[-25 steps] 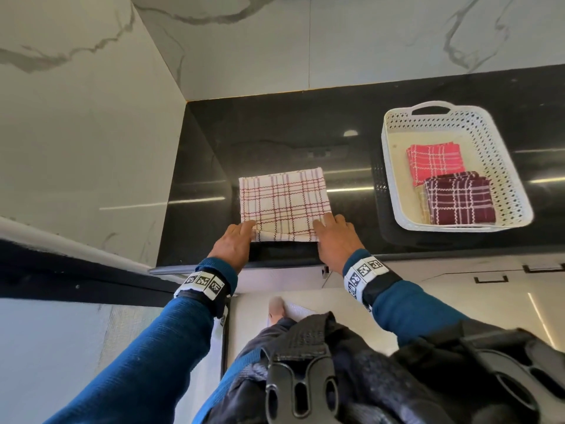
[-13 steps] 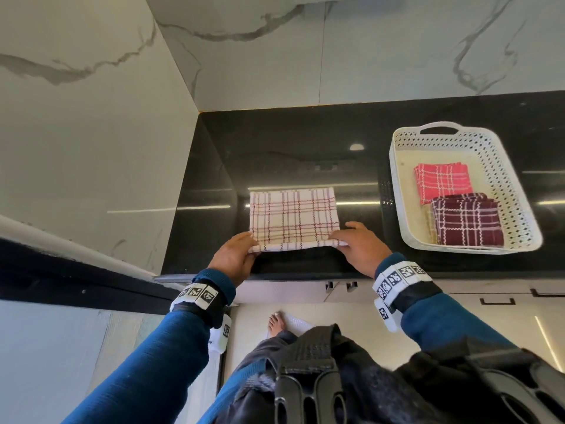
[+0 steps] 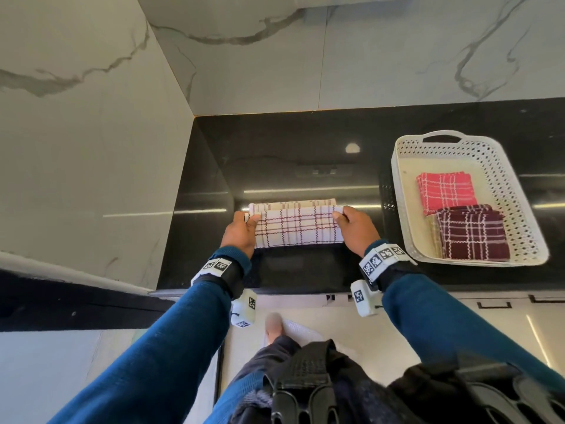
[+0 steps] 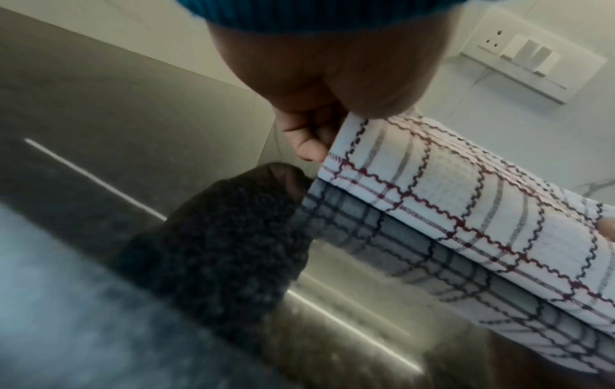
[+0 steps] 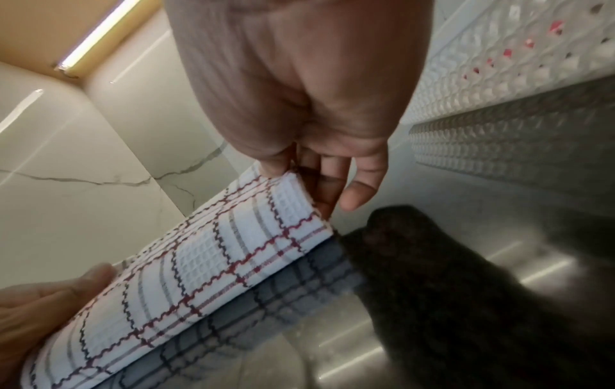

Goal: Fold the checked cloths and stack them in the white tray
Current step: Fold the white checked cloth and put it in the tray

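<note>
A white cloth with red and dark checks (image 3: 298,226) (image 4: 449,200) (image 5: 186,265) lies on the black counter (image 3: 290,154), its near half lifted and folded toward the wall. My left hand (image 3: 241,229) (image 4: 316,136) pinches the cloth's left corner. At the other end, my right hand (image 3: 354,226) (image 5: 319,179) pinches the right corner. The white tray (image 3: 400,191) stands to the right. Inside it lie a folded pink checked cloth (image 3: 444,191) and a folded maroon checked cloth (image 3: 472,234).
Marble walls (image 3: 91,148) close the counter at the left and the back. A switch and socket plate (image 4: 529,58) is on the back wall. The perforated tray side (image 5: 519,68) is close to my right hand. The counter's front edge (image 3: 290,292) runs below my wrists.
Both hands have lifted the cloth's near edge and carried it away from me over the far half, so the cloth now shows about half its depth.
</note>
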The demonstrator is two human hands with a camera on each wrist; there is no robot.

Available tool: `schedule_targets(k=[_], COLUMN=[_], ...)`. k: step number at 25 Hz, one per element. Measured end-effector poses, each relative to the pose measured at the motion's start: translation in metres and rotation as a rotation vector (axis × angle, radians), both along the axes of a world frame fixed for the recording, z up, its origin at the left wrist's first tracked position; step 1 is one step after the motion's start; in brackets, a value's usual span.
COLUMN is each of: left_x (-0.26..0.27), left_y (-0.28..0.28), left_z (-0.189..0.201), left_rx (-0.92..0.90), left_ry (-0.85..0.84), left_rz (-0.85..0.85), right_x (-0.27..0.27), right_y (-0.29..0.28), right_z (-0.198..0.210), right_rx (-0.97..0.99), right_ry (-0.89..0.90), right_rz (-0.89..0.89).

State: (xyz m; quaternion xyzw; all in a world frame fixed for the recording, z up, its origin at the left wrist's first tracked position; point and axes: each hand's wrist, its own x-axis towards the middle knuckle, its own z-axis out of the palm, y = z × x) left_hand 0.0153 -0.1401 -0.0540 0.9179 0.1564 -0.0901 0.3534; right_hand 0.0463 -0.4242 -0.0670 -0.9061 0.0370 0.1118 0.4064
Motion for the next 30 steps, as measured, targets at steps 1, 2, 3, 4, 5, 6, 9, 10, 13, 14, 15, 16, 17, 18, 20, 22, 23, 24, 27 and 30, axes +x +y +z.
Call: schedule_targets(k=[1, 2, 3, 4, 5, 6, 9, 10, 13, 14, 15, 16, 17, 18, 20, 22, 23, 24, 27, 30], left_x=[0.006, 0.011, 0.017, 0.022, 0.026, 0.031, 0.042, 0.044, 0.053, 0.054, 0.056, 0.058, 0.059, 0.061, 0.063, 0.066, 0.066, 0.066, 0.060, 0.047], left_y=[-0.003, -0.005, -0.007, -0.008, -0.009, -0.010, -0.014, -0.013, -0.012, -0.012, -0.012, -0.012, -0.013, -0.014, -0.014, -0.015, -0.016, -0.018, -0.018, -0.015], left_z=[-0.002, -0.003, -0.004, -0.006, -0.006, -0.006, -0.004, -0.004, -0.004, -0.005, -0.005, -0.005, -0.004, -0.004, -0.004, -0.001, 0.000, 0.003, 0.007, 0.008], left_rx=[0.038, 0.085, 0.135, 0.182, 0.227, 0.265, 0.316, 0.323, 0.340, 0.350, 0.363, 0.375, 0.385, 0.396, 0.409, 0.398, 0.391, 0.381, 0.338, 0.442], left_ry=[0.026, 0.057, 0.087, 0.117, 0.143, 0.170, 0.224, 0.239, 0.269, 0.275, 0.283, 0.291, 0.298, 0.303, 0.311, 0.311, 0.312, 0.313, 0.307, 0.041], left_rz=[0.010, 0.010, 0.003, -0.011, -0.031, -0.050, -0.083, -0.079, -0.060, -0.061, -0.067, -0.076, -0.086, -0.095, -0.104, -0.093, -0.085, -0.079, -0.023, -0.047], right_x=[0.004, 0.007, 0.010, 0.012, 0.014, 0.016, 0.020, 0.019, 0.021, 0.022, 0.023, 0.025, 0.026, 0.027, 0.030, 0.035, 0.038, 0.040, 0.041, 0.033], right_y=[0.002, 0.005, 0.008, 0.010, 0.012, 0.014, 0.019, 0.021, 0.025, 0.026, 0.026, 0.026, 0.026, 0.026, 0.026, 0.027, 0.027, 0.027, 0.026, 0.024], right_z=[-0.004, -0.006, -0.007, -0.009, -0.010, -0.010, -0.013, -0.013, -0.014, -0.014, -0.015, -0.015, -0.016, -0.015, -0.012, -0.009, -0.009, -0.008, -0.006, 0.008], right_rx=[-0.016, -0.035, -0.057, -0.084, -0.115, -0.147, -0.255, -0.299, -0.385, -0.401, -0.411, -0.421, -0.428, -0.435, -0.449, -0.454, -0.458, -0.456, -0.343, -0.309], right_ry=[0.013, 0.023, 0.030, 0.031, 0.030, 0.031, 0.030, 0.029, 0.018, 0.019, 0.025, 0.035, 0.043, 0.057, 0.090, 0.128, 0.151, 0.173, 0.218, 0.043], right_rz=[-0.017, -0.031, -0.042, -0.048, -0.053, -0.057, -0.059, -0.051, -0.026, -0.022, -0.017, -0.014, -0.010, -0.009, -0.015, -0.015, -0.011, -0.010, -0.114, -0.194])
